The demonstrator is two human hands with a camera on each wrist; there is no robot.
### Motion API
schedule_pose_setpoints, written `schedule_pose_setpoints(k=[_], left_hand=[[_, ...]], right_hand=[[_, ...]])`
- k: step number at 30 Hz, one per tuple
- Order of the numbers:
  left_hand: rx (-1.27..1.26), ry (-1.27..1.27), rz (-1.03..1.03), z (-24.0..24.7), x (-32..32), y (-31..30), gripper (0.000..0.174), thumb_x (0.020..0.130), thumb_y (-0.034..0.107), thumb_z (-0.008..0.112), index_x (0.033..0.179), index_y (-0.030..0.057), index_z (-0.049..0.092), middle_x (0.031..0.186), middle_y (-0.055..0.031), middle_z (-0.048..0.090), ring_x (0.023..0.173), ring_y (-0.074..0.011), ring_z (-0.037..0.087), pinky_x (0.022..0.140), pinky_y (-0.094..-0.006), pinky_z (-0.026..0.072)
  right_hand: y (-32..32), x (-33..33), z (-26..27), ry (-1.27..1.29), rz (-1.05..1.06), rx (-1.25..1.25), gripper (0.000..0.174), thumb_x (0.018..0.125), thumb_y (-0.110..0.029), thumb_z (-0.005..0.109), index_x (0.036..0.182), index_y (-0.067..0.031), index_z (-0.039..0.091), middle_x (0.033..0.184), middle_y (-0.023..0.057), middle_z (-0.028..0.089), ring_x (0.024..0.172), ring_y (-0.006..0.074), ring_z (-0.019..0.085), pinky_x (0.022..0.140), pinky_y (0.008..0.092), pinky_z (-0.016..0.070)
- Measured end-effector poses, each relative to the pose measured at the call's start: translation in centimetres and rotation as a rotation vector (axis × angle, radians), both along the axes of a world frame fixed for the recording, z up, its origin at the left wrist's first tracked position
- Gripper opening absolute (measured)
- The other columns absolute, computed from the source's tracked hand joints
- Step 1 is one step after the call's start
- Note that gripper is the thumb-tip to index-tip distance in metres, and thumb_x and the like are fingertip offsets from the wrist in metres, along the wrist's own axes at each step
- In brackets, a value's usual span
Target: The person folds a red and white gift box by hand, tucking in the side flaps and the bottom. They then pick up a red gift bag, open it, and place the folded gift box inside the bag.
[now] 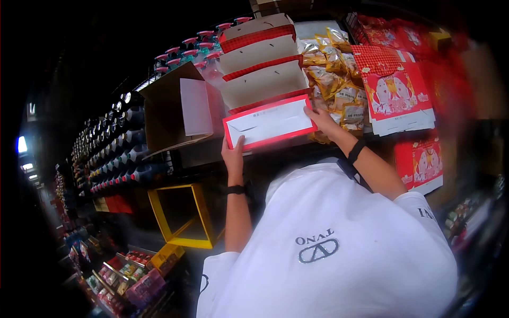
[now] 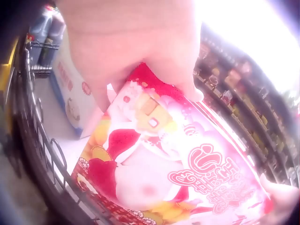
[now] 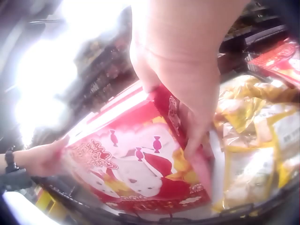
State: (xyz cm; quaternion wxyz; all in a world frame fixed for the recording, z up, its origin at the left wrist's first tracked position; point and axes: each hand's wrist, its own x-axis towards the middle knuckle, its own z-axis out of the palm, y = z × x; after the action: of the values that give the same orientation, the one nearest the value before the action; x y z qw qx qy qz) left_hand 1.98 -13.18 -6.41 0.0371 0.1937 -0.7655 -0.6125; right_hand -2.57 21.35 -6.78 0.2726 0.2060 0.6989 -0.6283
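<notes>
A red gift box printed with cartoon figures (image 3: 136, 164) is held between both hands at its two ends. In the head view its white panel with a red border (image 1: 270, 124) faces up toward me. My left hand (image 1: 233, 153) grips the left end, thumb on the white panel. At the opposite end my right hand (image 1: 324, 123) grips the corner, its fingers partly hidden behind the box. The left wrist view has the left hand (image 2: 136, 47) over a red edge; in the right wrist view the right hand (image 3: 183, 84) curls round the other end.
Several open boxes with white insides (image 1: 265, 79) stand in a row behind. Golden snack packets (image 1: 336, 79) fill the space to their right, beside flat red printed cartons (image 1: 395, 90). Leftward are a cardboard box (image 1: 172, 100), dark bottles (image 1: 130, 127) and a yellow frame (image 1: 199, 243). A wire rim (image 2: 47, 145) edges the shelf.
</notes>
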Motion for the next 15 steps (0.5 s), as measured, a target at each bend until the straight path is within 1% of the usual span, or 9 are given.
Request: schedule_pose_setpoints(k=[2,4,6,8,9,11,12,14,15], left_hand=[[0.062,0.019,-0.001,0.1,0.0,0.1,0.058,0.095,0.017,0.079,0.143,-0.0066,0.056,0.126,-0.0166,0.07,0.11,-0.0197,0.066,0.095,-0.0326,0.0536],[0.09,0.027,0.007,0.0,0.3,0.1,0.057,0.097,0.019,0.077,0.144,-0.0061,0.056,0.128,-0.0163,0.07,0.111,-0.0199,0.066,0.095,-0.0324,0.0534],[0.088,0.017,0.013,-0.4,0.3,-0.2,0.056,0.099,0.02,0.075,0.144,-0.0057,0.056,0.128,-0.0157,0.069,0.112,-0.0199,0.066,0.096,-0.0324,0.0531],[0.059,-0.014,0.019,-0.6,-0.1,-1.1,0.054,0.1,0.023,0.073,0.144,-0.0054,0.057,0.128,-0.015,0.069,0.113,-0.0199,0.065,0.097,-0.0324,0.0527],[0.126,-0.089,0.05,-0.8,-0.7,-1.7,0.054,0.102,0.026,0.072,0.144,-0.0051,0.056,0.129,-0.0153,0.069,0.115,-0.0225,0.066,0.099,-0.0343,0.0525],[0.128,-0.088,0.04,-1.4,-1.5,-2.4,0.058,0.1,0.029,0.074,0.144,-0.0043,0.055,0.129,-0.0173,0.07,0.116,-0.0257,0.068,0.099,-0.0362,0.0536],[0.046,-0.121,-0.017,-0.6,-1.6,-1.9,0.06,0.099,0.03,0.075,0.145,-0.0038,0.054,0.129,-0.0179,0.07,0.116,-0.0263,0.068,0.099,-0.0366,0.054],[-0.124,-0.185,-0.134,1.9,-2.0,-0.9,0.064,0.097,0.031,0.076,0.147,-0.0029,0.053,0.129,-0.0191,0.07,0.116,-0.0275,0.069,0.098,-0.0373,0.0548],[-0.086,-0.166,-0.145,1.4,-2.1,-1.1,0.065,0.097,0.031,0.077,0.147,-0.0024,0.053,0.129,-0.0194,0.07,0.115,-0.0275,0.069,0.098,-0.0371,0.0552]], right_hand=[[0.5,-0.1,-0.9,-0.04,-0.046,-0.041,0.076,0.099,-0.067,0.059,0.14,-0.0031,0.058,0.12,0.0094,0.072,0.106,0.0219,0.068,0.091,0.0431,0.0533],[0.0,0.4,2.6,-0.106,-0.069,-0.059,0.077,0.098,-0.072,0.056,0.14,-0.0074,0.059,0.12,0.0076,0.072,0.109,0.024,0.067,0.092,0.0497,0.0524],[0.7,0.2,1.8,-0.17,-0.069,-0.108,0.073,0.1,-0.074,0.05,0.141,-0.0134,0.058,0.124,0.0068,0.07,0.113,0.0293,0.066,0.091,0.0578,0.052],[1.4,-0.1,1.3,-0.207,-0.089,-0.114,0.072,0.101,-0.075,0.046,0.141,-0.0162,0.058,0.127,0.0063,0.068,0.116,0.0309,0.064,0.092,0.061,0.052],[1.2,0.0,2.1,-0.217,-0.105,-0.094,0.072,0.101,-0.075,0.045,0.141,-0.016,0.058,0.129,0.0061,0.067,0.116,0.03,0.064,0.093,0.0601,0.0523],[1.1,0.5,2.4,-0.237,-0.09,-0.11,0.072,0.102,-0.074,0.042,0.142,-0.0162,0.058,0.132,0.0061,0.066,0.118,0.028,0.063,0.094,0.059,0.0526],[1.1,0.8,1.5,-0.245,-0.064,-0.149,0.072,0.103,-0.074,0.041,0.143,-0.0166,0.058,0.133,0.0061,0.065,0.119,0.027,0.063,0.095,0.0588,0.0526],[0.4,1.2,2.7,-0.251,-0.066,-0.152,0.072,0.104,-0.073,0.038,0.147,-0.0179,0.056,0.135,0.0068,0.065,0.122,0.0249,0.062,0.096,0.0586,0.0527],[0.1,1.4,3.4,-0.254,-0.066,-0.154,0.072,0.104,-0.073,0.037,0.148,-0.0186,0.055,0.136,0.0071,0.065,0.124,0.0238,0.061,0.097,0.0585,0.0527]])
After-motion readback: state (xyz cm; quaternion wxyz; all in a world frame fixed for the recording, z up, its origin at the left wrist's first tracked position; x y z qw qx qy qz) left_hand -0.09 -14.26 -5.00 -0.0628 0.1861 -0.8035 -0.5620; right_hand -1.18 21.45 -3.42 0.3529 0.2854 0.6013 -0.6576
